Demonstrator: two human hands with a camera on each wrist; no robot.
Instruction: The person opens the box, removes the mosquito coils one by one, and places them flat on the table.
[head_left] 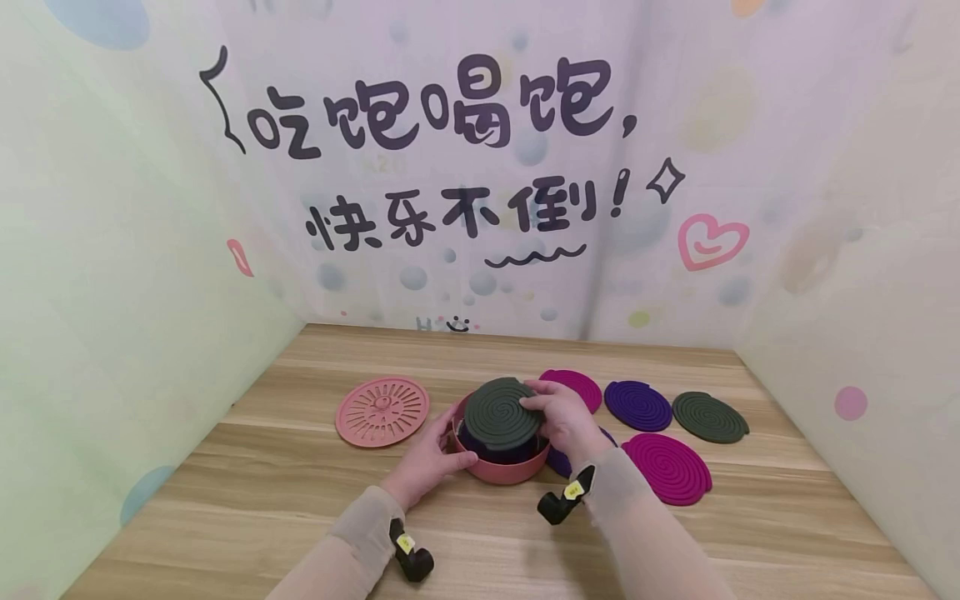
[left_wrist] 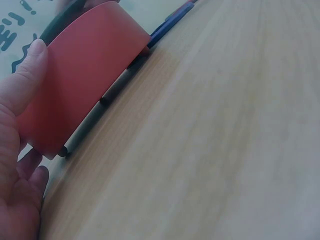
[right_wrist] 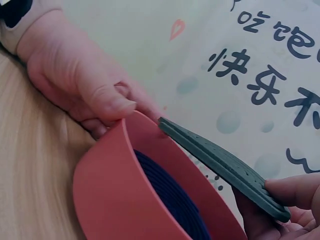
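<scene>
A round pink container [head_left: 510,473] stands on the table in front of me. My left hand [head_left: 431,458] grips its left side, thumb near the rim, as the left wrist view also shows. Over the container's mouth, my right hand [head_left: 564,417] pinches a dark green spiral coaster [head_left: 501,412] by its right edge. In the right wrist view this coaster tilts, its far end close to the rim. Inside the container lies a dark blue spiral coaster [right_wrist: 172,190]; whatever is beneath it is hidden.
A pink slotted lid [head_left: 382,412] lies left of the container. To the right are spiral coasters: magenta [head_left: 576,390] and purple [head_left: 639,406] at the back, another green one [head_left: 711,417], a nearer magenta one [head_left: 667,468]. The right hand partly covers another purple one [head_left: 558,463].
</scene>
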